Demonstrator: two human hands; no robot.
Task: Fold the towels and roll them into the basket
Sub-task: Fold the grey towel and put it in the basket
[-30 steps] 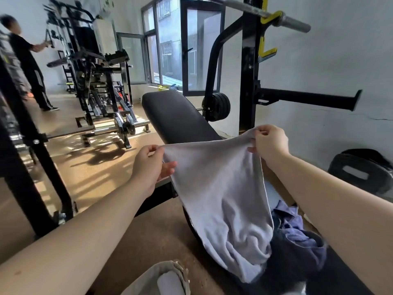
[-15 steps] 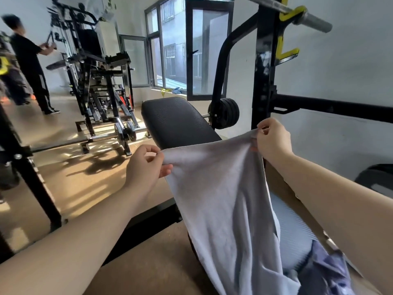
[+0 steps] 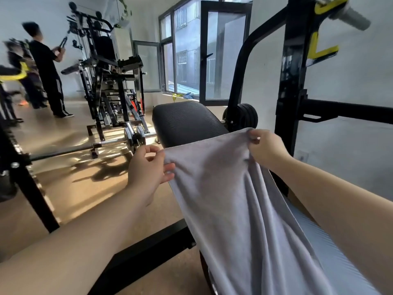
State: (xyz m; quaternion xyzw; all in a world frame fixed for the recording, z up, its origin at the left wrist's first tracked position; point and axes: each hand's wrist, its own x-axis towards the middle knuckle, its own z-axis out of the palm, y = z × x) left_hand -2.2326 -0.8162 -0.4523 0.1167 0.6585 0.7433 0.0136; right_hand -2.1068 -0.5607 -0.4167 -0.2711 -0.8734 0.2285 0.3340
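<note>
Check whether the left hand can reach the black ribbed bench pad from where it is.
Probably yes: the left hand, pinching a corner of the light grey cloth towel, hangs seemingly close beside the black ribbed bench pad, with nothing between them.

Head camera looks forward-down, close over towel (image 3: 225, 192).

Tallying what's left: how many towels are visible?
1: the grey towel, its top corners pinched by the left hand and right hand; more may lie out of frame.
</note>
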